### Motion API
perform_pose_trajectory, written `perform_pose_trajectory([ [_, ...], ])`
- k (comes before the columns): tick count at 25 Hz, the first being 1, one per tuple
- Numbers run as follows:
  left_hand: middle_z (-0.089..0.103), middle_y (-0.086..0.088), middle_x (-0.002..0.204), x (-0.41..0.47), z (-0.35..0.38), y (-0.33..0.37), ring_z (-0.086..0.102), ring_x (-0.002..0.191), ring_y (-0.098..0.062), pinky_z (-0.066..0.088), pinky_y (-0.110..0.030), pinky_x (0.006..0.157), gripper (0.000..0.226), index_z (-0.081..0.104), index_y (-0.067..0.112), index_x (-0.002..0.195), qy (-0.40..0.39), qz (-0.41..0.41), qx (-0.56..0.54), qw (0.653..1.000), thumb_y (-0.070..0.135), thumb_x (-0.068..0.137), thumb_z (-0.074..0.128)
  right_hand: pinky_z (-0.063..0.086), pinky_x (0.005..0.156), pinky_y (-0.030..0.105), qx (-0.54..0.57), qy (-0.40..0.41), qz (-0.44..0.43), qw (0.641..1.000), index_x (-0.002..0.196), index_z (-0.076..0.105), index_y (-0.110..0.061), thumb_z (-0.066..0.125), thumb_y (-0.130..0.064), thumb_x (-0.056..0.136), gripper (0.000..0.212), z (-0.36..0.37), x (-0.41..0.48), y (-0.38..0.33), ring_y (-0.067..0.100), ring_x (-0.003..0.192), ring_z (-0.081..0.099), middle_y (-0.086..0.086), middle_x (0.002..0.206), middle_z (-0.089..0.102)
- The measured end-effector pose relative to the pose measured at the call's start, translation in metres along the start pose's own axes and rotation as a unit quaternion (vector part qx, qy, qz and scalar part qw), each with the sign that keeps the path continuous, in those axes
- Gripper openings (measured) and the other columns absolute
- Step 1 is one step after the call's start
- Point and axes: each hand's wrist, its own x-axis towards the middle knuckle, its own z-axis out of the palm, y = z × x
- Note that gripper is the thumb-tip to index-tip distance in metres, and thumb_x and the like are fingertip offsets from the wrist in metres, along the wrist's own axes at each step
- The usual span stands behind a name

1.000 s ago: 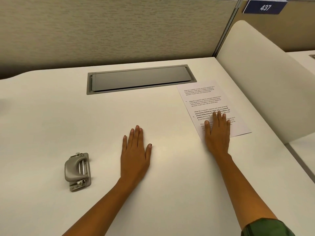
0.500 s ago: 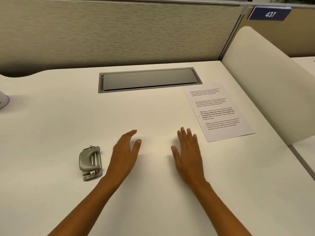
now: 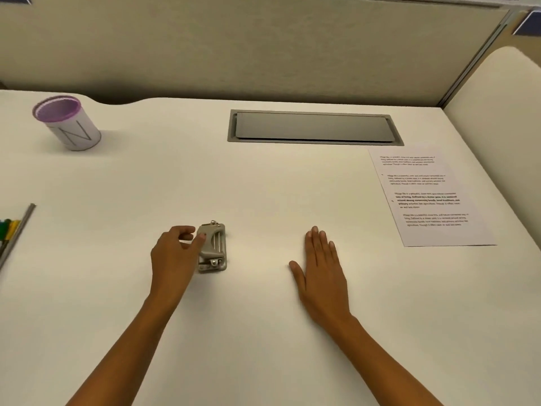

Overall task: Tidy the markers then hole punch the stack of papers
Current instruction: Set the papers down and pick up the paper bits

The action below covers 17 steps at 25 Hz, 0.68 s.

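Note:
A grey metal hole punch (image 3: pixel 216 247) lies on the white desk (image 3: pixel 263 332) near the middle. My left hand (image 3: pixel 174 254) is right beside its left end, fingers curled, thumb tip touching the punch's handle, not closed around it. My right hand (image 3: pixel 322 269) lies flat on the desk, palm down, holding nothing. The stack of printed papers (image 3: pixel 430 197) lies at the right, apart from both hands. Green and yellow markers (image 3: pixel 6 228) show at the far left edge, mostly cut off by the frame.
A white cup with a purple inside (image 3: pixel 66 124) stands at the back left. A grey strip (image 3: pixel 17 234) runs beside the markers. A grey cable hatch (image 3: pixel 314 128) is set into the desk's back. A cream divider (image 3: pixel 497 136) borders the right side.
My right hand left the papers and came to rest flat mid-desk. My left hand moved left to the hole punch and touches it. The view swung left, bringing in the cup and markers.

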Motion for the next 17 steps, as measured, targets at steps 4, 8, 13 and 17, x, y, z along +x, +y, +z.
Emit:
perform_pose_trajectory([
  [4, 0.067, 0.002, 0.089, 0.000, 0.003, -0.005, 0.064, 0.078, -0.015, 0.038, -0.015, 0.057, 0.017, 0.065, 0.016, 0.100, -0.036, -0.048, -0.014, 0.998, 0.028, 0.089, 0.062, -0.004, 0.120, 0.027, -0.011, 0.000, 0.005, 1.000, 0.152, 0.005, -0.011, 0.022, -0.050, 0.098, 0.068, 0.002, 0.000, 0.000, 0.011, 0.149, -0.004, 0.001, 0.161, 0.001],
  [8, 0.067, 0.007, 0.070, 0.004, 0.003, -0.008, 0.062, 0.063, -0.003, 0.042, -0.012, 0.054, 0.014, 0.068, 0.012, 0.094, -0.066, -0.074, -0.055, 0.994, 0.024, 0.089, 0.063, -0.003, 0.120, 0.026, -0.008, 0.002, 0.005, 1.000, 0.153, 0.007, -0.011, 0.023, -0.049, 0.099, 0.068, 0.001, 0.000, 0.000, 0.010, 0.148, -0.004, 0.000, 0.161, 0.003],
  [13, 0.069, -0.009, 0.074, 0.006, -0.007, -0.010, 0.066, 0.069, -0.021, 0.054, -0.035, 0.081, 0.016, 0.069, 0.004, 0.096, -0.100, -0.100, -0.147, 0.979, 0.016, 0.091, 0.061, -0.001, 0.121, 0.027, -0.010, 0.005, 0.006, 1.000, 0.152, 0.009, -0.011, 0.022, -0.049, 0.098, 0.068, 0.001, 0.000, -0.001, 0.010, 0.148, -0.002, 0.000, 0.161, 0.005],
  [17, 0.068, -0.009, 0.075, 0.008, -0.031, -0.012, 0.066, 0.058, -0.012, 0.056, -0.022, 0.067, 0.013, 0.067, 0.004, 0.098, -0.088, -0.086, -0.162, 0.979, 0.013, 0.091, 0.059, 0.001, 0.121, 0.028, -0.013, 0.002, 0.008, 1.000, 0.152, 0.009, -0.011, 0.021, -0.050, 0.098, 0.068, 0.001, 0.000, -0.001, 0.010, 0.149, -0.002, 0.000, 0.161, 0.006],
])
